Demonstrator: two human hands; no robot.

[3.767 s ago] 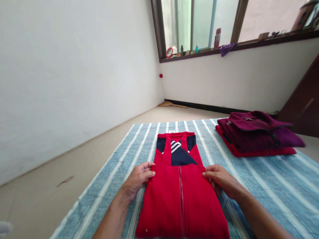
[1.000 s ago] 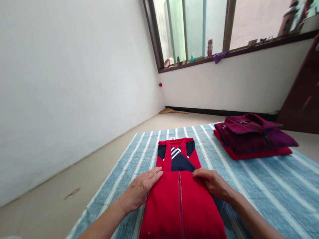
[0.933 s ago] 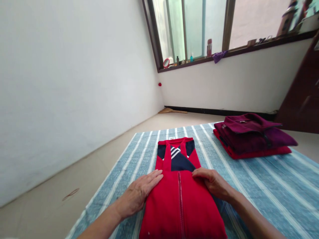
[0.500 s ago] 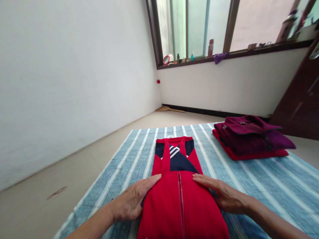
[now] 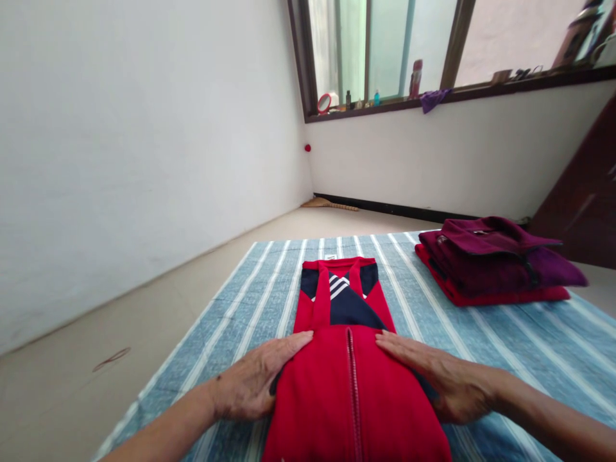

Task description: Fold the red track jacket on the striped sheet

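Observation:
A red garment (image 5: 312, 410) with a zipper down its middle lies folded on the striped sheet. Its far part shows navy panels and white stripes. My left hand (image 5: 253, 378) rests against the left side of the red fold, fingers stretched onto its upper left corner. On the opposite side, my right hand (image 5: 445, 378) lies with extended fingers on the upper right corner. Both hands touch the cloth; their thumbs and undersides are partly hidden.
A stack of folded purple and red clothes (image 5: 495, 263) sits at the right on the blue striped sheet (image 5: 226, 301). Beyond are a windowsill (image 5: 385, 109) with bottles and a small mirror, a broom (image 5: 332, 204) and a dark door (image 5: 582, 199).
The view has shifted slightly, so the window and clothes stack appear farther right. Both hands keep about the same place on the red garment.

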